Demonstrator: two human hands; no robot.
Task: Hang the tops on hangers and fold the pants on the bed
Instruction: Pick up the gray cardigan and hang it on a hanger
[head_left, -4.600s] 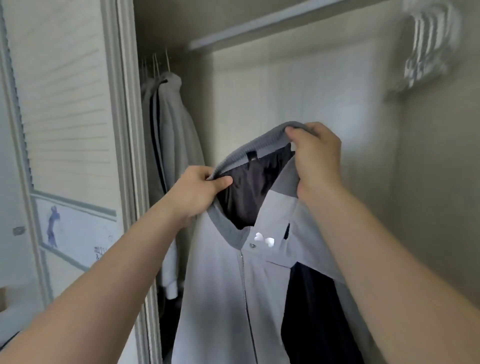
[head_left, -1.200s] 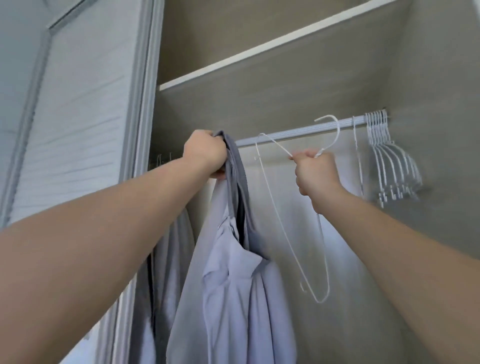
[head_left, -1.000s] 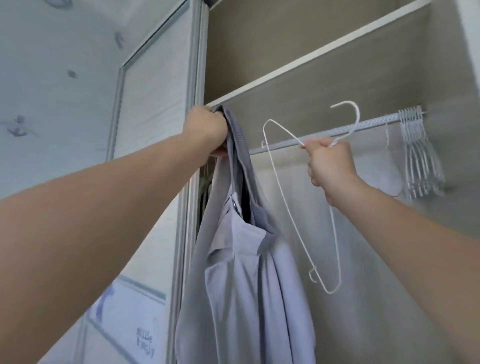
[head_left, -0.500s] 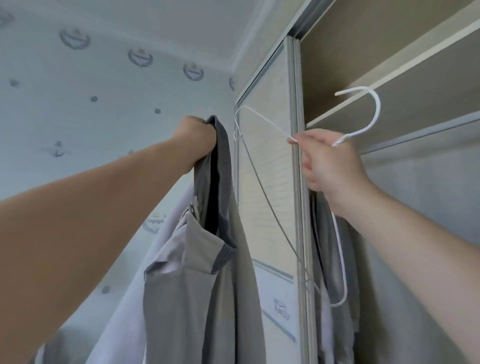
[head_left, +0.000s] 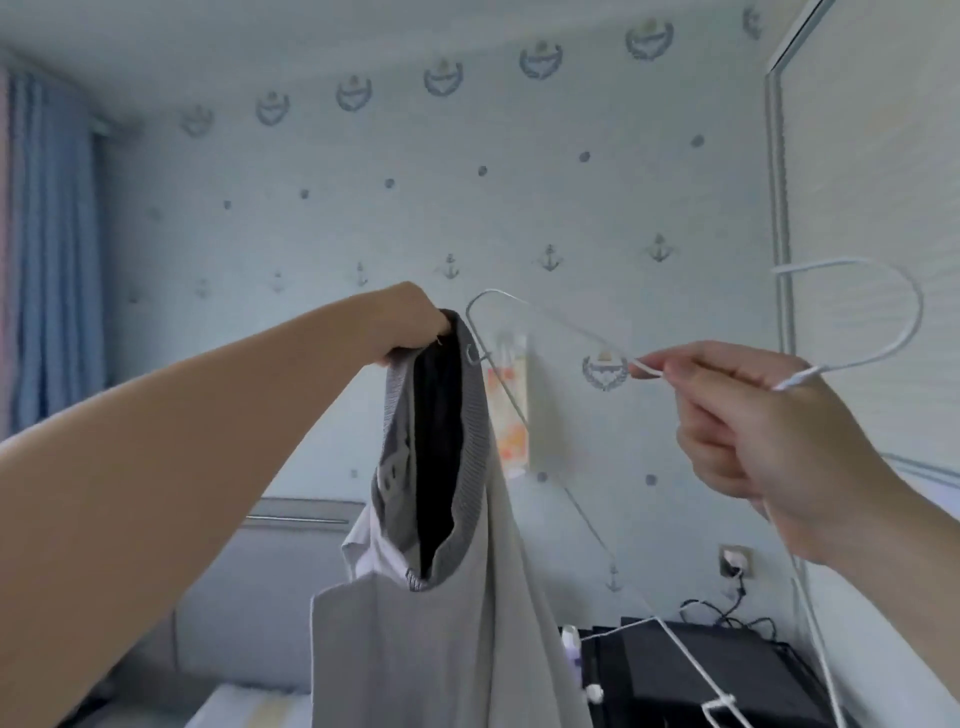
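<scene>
Holding jacket (head_left: 447, 623) aloft by its grey collar (head_left: 472, 426): left hand (head_left: 410, 319), fingers curled tight round the knit edge. Garment hangs straight below, dark lining showing. Right hand (head_left: 769, 436) pinches white wire hanger (head_left: 917, 312) just under the hook, thumb and forefinger closed on the wire, other fingers curled. Hanger tilted, one shoulder end just beside the collar. Behind: anchor-print wall (head_left: 311, 234), blue curtain (head_left: 52, 260) far left, grey headboard (head_left: 270, 587) low.
</scene>
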